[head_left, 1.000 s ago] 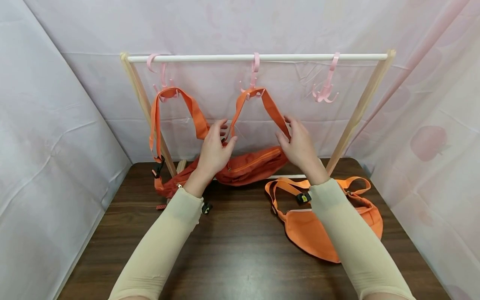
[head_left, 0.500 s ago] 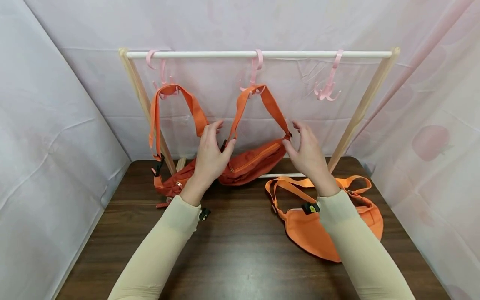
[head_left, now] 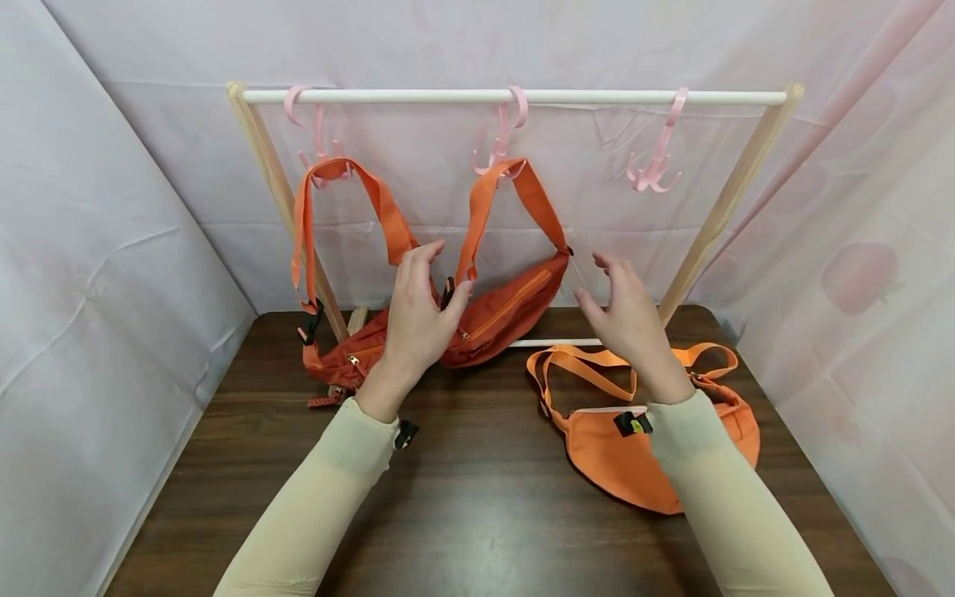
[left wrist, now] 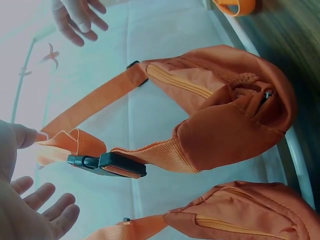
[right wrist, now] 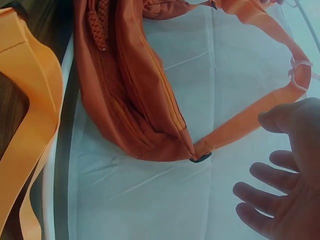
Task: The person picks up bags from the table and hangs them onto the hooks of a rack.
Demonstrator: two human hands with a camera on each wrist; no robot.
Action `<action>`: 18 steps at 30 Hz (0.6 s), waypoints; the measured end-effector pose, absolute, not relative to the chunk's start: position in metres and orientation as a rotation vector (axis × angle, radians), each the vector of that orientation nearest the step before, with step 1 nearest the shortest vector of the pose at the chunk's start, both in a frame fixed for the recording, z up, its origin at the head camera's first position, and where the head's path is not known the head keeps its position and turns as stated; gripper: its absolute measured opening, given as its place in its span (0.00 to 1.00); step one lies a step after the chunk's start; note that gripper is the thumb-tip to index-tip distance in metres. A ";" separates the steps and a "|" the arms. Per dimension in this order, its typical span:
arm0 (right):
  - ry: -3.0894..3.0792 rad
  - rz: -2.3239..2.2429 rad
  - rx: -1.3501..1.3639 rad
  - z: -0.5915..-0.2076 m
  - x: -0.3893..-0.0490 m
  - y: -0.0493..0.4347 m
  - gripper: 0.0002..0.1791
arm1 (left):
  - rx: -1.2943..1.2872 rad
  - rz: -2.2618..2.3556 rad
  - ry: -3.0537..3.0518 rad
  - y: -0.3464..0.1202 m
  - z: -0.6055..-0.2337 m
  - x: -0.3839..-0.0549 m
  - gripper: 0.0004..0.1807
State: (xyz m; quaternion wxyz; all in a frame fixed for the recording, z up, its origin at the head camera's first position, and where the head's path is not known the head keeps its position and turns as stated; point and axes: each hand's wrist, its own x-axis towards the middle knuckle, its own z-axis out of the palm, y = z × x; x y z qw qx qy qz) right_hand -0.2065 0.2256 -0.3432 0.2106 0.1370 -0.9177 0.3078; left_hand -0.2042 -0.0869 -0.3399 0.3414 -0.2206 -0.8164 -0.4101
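A dark orange waist bag (head_left: 515, 307) hangs by its strap (head_left: 548, 211) from the middle pink hook (head_left: 498, 157), its right end higher than its left. My left hand (head_left: 419, 311) is beside its left end, fingers spread and nothing held; the black buckle (left wrist: 107, 165) shows beyond the fingertips in the left wrist view. To the right of the bag, my right hand (head_left: 627, 315) stands apart from it with loosely bent fingers. A second dark orange waist bag (head_left: 346, 352) hangs from the left hook (head_left: 321, 149), partly hidden behind my left hand.
A bright orange waist bag (head_left: 612, 460) lies on the brown table (head_left: 462, 514), partly under my right forearm. The rack's white bar (head_left: 597, 97) runs between wooden posts (head_left: 734, 199). On its right side hangs a bare pink hook (head_left: 656, 157).
My right hand has drawn off to the right, away from the middle bag's strap. The bag's right end has shifted up and left. My left hand has barely moved.
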 end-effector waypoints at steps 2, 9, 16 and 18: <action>-2.568 0.847 0.383 -0.345 -0.204 0.229 0.34 | -0.579 -1.060 -2.116 -0.087 -0.341 -0.203 0.33; -2.631 0.820 0.368 -0.349 -0.197 0.240 0.35 | -0.599 -1.049 -2.067 -0.086 -0.344 -0.198 0.32; -2.718 0.769 0.381 -0.351 -0.192 0.252 0.36 | -0.624 -1.036 -1.990 -0.082 -0.345 -0.194 0.30; -2.737 0.755 0.391 -0.351 -0.191 0.255 0.36 | -0.646 -1.021 -1.969 -0.081 -0.345 -0.192 0.29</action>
